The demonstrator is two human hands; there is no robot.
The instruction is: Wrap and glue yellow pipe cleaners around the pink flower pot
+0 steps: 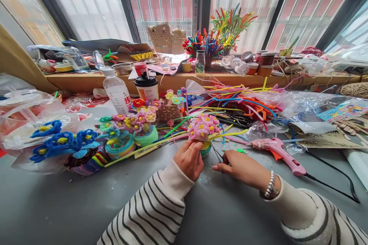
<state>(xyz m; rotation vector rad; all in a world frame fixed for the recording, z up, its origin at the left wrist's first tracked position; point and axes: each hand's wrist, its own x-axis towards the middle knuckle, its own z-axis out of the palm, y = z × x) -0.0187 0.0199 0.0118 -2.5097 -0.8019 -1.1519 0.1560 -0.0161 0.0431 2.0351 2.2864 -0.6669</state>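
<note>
My left hand (188, 158) is closed at the near side of a bunch of pink pipe-cleaner flowers (202, 126) with yellow centres. Below the blooms shows part of a small yellow and green pot (205, 150); my fingers hide the rest, and whether they pinch a stem or a petal cannot be seen. In my right hand (238, 168) is a small pair of scissors (218, 155), thumb and fingers at its handles. Its blades point up and left, beside the pot. A yellow pipe cleaner (228, 134) sticks out to the right from under the flowers.
A pink glue gun (283, 155) lies to the right, its black cord trailing. Blue flowers (63, 141) and other flower pots (146, 134) stand at left. Behind are a plastic bottle (116, 91), a lidded cup (146, 87) and a heap of pipe cleaners (241, 99).
</note>
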